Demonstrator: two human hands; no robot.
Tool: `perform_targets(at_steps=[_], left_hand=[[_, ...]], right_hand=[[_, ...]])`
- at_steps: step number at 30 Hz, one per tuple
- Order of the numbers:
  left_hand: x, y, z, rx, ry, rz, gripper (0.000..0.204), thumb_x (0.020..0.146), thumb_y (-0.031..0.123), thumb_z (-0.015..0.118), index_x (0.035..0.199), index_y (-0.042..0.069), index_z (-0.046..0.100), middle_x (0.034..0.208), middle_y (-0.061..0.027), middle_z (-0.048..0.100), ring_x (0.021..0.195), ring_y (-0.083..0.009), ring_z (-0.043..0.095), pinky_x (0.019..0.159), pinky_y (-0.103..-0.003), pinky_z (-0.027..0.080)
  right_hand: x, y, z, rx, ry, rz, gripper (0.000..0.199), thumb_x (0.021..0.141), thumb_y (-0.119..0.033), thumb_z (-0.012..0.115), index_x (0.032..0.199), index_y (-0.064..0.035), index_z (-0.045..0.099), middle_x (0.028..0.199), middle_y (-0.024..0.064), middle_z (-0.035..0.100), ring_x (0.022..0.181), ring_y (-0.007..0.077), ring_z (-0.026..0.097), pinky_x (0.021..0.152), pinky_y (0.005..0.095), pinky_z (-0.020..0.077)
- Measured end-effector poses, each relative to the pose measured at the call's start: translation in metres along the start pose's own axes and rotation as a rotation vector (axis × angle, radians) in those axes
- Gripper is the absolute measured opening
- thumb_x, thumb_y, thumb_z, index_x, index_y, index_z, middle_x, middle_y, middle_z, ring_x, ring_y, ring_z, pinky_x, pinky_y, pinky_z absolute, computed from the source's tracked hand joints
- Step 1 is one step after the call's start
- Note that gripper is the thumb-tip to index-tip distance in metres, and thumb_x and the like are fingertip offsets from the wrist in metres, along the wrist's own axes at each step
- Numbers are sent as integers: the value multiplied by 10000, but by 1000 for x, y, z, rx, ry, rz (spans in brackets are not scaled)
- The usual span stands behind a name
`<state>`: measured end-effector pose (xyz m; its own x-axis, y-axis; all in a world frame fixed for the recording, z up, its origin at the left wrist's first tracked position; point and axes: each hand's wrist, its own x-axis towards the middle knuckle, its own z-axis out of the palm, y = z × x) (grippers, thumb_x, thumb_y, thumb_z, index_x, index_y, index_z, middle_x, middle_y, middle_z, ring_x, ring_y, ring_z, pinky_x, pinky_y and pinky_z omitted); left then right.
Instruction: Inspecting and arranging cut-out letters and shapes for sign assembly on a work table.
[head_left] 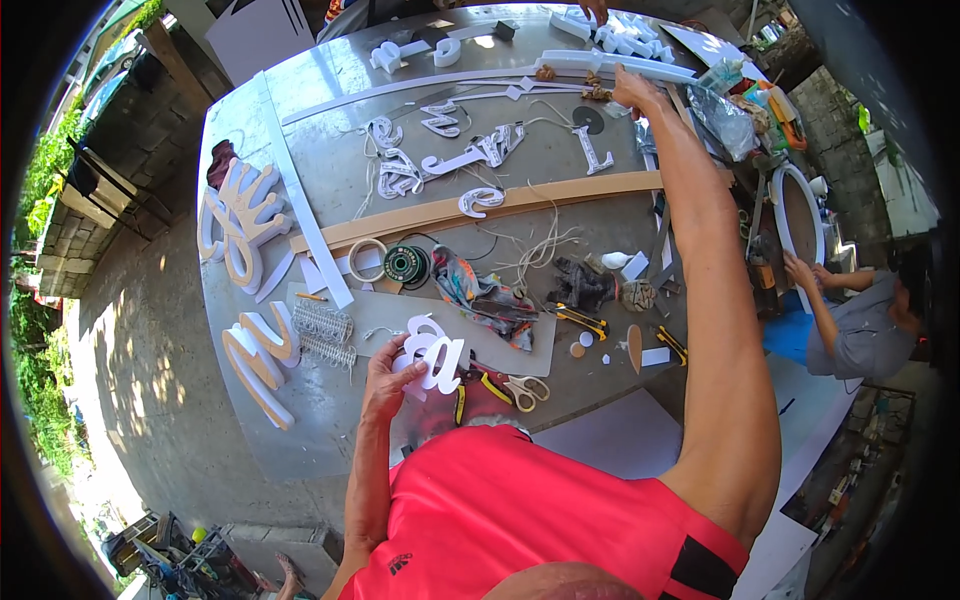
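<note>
Near the front edge of the table, my left hand (388, 380) is closed on several flat white cut-out letters (436, 362), fanned between thumb and fingers. My right arm stretches to the far right part of the table. There my right hand (636, 92) has its fingers apart, beside small brown lumps (597, 88) and just below a long white strip (612, 64). No held thing shows in it, though part of the fingers is hard to see. White outlined letters (440, 165) with thin wires lie left of that hand.
Pliers (490, 384), scissors (527, 392) and a green wire spool (405, 265) lie near my left hand. Long brown strips (570, 190) cross the metal table. Thick letters (262, 355) stand at left. Another person (865, 315) holds a white ring (797, 225) at right; another person's hand (595, 10) is at the far edge.
</note>
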<state>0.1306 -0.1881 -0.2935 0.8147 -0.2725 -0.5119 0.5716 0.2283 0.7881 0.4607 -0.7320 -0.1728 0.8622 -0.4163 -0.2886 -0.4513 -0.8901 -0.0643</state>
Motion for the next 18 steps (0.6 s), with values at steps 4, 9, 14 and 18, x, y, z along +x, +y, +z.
perform_targets(at_steps=[4,9,14,18], left_hand=[[-3,-2,1,1,16,-10,650,757,30,843,1330,-36,543,1138,-98,668,984,-168,655,868,-306,544],[1,-6,2,22,-22,-32,642,757,24,841,1328,-20,550,1101,-88,679,975,-169,658,863,-299,543],[2,-3,7,9,-35,-55,628,755,22,841,1316,-11,561,1090,-82,684,973,-165,659,863,-297,542],[2,-8,4,14,-53,-38,619,758,30,843,1309,-10,564,1093,-80,683,973,-163,658,867,-296,540]], right_hand=[[10,7,4,19,8,6,690,864,-110,501,1511,-38,272,1110,256,682,533,281,684,629,415,575],[16,18,10,12,55,-36,749,828,-27,411,1545,-14,198,965,314,684,500,300,675,471,451,559],[16,19,13,30,87,-57,694,829,-15,401,1504,-1,244,954,313,683,493,309,672,464,453,552],[20,24,15,30,126,-69,632,830,-11,399,1455,-4,302,950,310,684,494,315,672,457,454,544]])
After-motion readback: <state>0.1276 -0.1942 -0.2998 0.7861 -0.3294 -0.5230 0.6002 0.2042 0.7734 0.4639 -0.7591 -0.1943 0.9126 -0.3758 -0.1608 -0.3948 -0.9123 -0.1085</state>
